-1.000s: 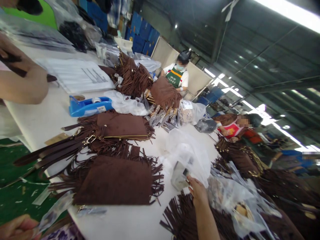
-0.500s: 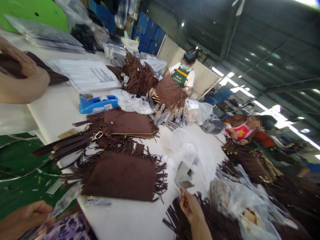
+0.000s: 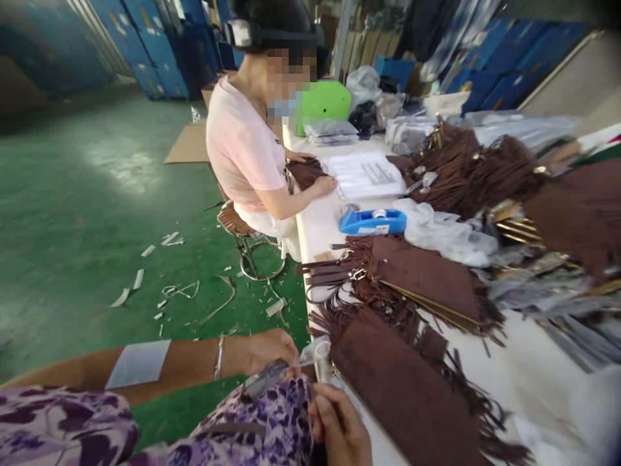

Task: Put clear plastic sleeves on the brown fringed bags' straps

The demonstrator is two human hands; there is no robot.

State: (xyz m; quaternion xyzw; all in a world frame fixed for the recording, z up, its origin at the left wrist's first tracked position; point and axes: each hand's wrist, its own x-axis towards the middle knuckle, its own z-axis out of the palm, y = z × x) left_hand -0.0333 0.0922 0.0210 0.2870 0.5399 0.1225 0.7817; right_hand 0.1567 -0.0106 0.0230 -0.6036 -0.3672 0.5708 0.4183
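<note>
My left hand (image 3: 272, 353) is closed, its fingers pinching a small clear plastic bag (image 3: 315, 350) that sticks out toward the table edge. A dark grey, shiny piece (image 3: 266, 380) shows under those fingers; whether it is part of the bag I cannot tell. Close by, at the front edge of the table, my right hand (image 3: 342, 427) has its fingers curled together, and what they hold is hidden. Right beside it lies a dark brown fringed suede bag (image 3: 402, 388), flat on the table. Behind that one is a second brown fringed bag (image 3: 427, 275) with a gold zip and a metal clasp.
A blue tape dispenser (image 3: 372, 222) and crumpled white plastic (image 3: 444, 233) lie further back. Fringed bags are heaped (image 3: 466, 168) beyond. A co-worker (image 3: 247, 149) sits at the left side, hands on brown material near a white stack (image 3: 363, 175). Scraps litter the green floor (image 3: 169, 213).
The view has swung to the left, bringing the seated co-worker and floor into sight. My right hand has moved from the fringed bag at right to near my left hand, which still holds the plastic bag.
</note>
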